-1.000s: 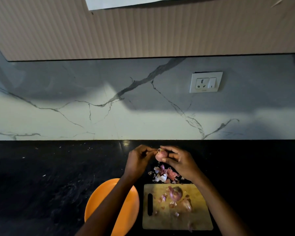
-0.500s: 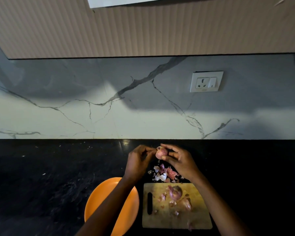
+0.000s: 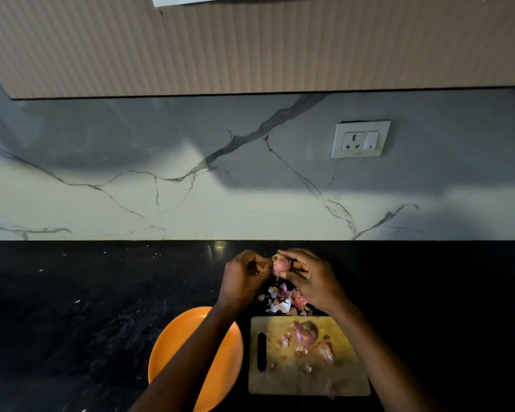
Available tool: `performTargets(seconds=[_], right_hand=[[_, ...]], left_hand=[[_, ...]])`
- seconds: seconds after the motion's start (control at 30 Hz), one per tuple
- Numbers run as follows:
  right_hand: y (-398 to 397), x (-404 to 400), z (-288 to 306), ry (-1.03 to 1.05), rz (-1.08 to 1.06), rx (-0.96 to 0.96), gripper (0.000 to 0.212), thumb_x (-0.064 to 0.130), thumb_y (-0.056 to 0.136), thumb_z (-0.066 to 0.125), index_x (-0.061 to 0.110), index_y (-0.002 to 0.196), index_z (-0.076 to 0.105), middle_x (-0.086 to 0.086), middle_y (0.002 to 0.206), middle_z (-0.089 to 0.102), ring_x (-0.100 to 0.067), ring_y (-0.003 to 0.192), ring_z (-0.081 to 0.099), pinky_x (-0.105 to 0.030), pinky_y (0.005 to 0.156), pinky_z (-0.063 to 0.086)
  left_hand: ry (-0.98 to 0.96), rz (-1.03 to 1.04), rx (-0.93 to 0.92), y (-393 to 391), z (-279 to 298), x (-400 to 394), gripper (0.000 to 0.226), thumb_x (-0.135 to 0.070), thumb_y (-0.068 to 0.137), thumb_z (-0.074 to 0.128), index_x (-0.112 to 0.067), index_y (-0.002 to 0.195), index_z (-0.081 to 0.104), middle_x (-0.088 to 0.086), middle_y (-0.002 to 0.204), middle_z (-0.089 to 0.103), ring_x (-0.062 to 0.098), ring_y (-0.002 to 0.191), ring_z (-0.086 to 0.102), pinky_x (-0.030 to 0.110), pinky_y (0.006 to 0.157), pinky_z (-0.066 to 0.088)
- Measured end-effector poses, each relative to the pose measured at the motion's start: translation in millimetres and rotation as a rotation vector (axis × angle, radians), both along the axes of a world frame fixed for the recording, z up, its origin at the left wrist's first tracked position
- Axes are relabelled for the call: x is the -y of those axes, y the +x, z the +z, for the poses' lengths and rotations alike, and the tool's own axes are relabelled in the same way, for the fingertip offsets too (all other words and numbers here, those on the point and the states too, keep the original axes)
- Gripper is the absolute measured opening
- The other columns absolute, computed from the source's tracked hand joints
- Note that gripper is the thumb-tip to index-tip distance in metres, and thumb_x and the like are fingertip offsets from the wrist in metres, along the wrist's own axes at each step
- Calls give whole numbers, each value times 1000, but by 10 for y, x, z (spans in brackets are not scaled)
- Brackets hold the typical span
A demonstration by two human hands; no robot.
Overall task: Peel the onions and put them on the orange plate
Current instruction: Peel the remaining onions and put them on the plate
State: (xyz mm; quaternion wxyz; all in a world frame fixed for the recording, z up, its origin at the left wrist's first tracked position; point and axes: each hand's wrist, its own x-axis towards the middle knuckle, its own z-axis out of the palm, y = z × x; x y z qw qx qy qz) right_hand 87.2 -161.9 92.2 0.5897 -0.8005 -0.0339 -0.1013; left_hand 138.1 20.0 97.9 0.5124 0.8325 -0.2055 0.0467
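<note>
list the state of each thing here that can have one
onion in the hands: held up over the counter, partly peeled
left hand: pinching at the onion's skin
right hand: gripping the onion
orange plate: no onion seen on it
cutting board: flat, carrying onions and skin scraps
peel pile: loose on the counter

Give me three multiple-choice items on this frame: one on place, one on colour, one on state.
1. Where does the pile of onion skins lie?
A. On the plate
B. On the counter just beyond the cutting board
C. By the socket

2. What colour is the plate?
A. Orange
B. White
C. Green

3. What is the right hand doing?
A. Resting flat on the board
B. Hanging idle
C. Holding an onion in its fingers

Key:
1 B, the skins lie on the black counter at the far edge of the cutting board.
2 A, the bare rim shows orange.
3 C, its fingers curl round the onion while the left hand pinches at it.
</note>
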Motion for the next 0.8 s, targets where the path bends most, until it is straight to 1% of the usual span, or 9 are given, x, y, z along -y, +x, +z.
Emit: performTargets(seconds=[0.07,0.13,0.3,0.4,0.5,0.57,0.67,0.73,0.8], right_hand=[[-3,3,0,-7,7,4,48,-4,84,75,19,126,67,14,125,62,-2,115,64,-20,96,52],[-10,6,-2,-13,10,2,49,-3,84,76,21,126,67,15,125,62,-2,116,64,-22,97,53],[-32,18,22,38,24,-20,50,-1,86,75,29,125,65,16,126,66,-3,117,64,-20,95,52],[-39,28,34,85,32,-62,51,2,88,73,39,123,64,12,125,69,-5,116,65,-22,96,53],[-42,50,36,159,47,-111,46,4,91,70,35,125,63,7,124,70,-10,115,67,-29,99,53],[-44,72,37,181,42,-117,43,6,92,69,32,126,63,7,127,69,-9,118,65,-29,101,52],[-42,94,37,214,33,-117,41,6,94,67,31,127,62,5,129,68,-9,121,63,-26,102,50],[-40,96,33,211,36,-125,42,7,94,68,33,126,62,7,128,68,-9,122,63,-26,103,50],[-43,99,25,200,40,-127,43,7,93,68,34,125,62,10,126,69,-7,121,63,-27,103,50]], left_hand=[[11,-22,9,2,3,0,9,-8,84,76,-14,83,70,-3,80,71,6,75,67,15,65,51],[20,-41,19,-1,16,3,10,-6,83,75,-13,83,68,-3,81,70,8,75,67,21,65,53],[8,-62,-14,-8,43,19,11,-8,81,76,-12,83,66,-2,80,69,12,74,66,30,66,54],[-33,-58,-51,-19,55,31,11,-8,81,76,-10,84,66,0,80,71,14,74,66,27,66,53],[-107,-8,-121,-27,44,13,10,-4,83,75,-10,86,67,-1,81,70,11,74,65,19,68,51],[-150,-3,-170,-19,22,-15,10,-3,88,71,-12,92,68,-2,85,71,12,80,67,22,74,53],[-180,-49,-204,-13,12,-17,11,-12,95,65,-18,103,70,-7,95,73,9,90,69,28,83,57],[-199,-89,-201,-26,34,2,15,-17,95,67,-20,109,72,-7,101,73,9,96,69,28,85,57],[-168,-115,-150,-29,49,16,18,-22,94,69,-26,111,73,-5,105,73,9,97,69,26,84,57]])
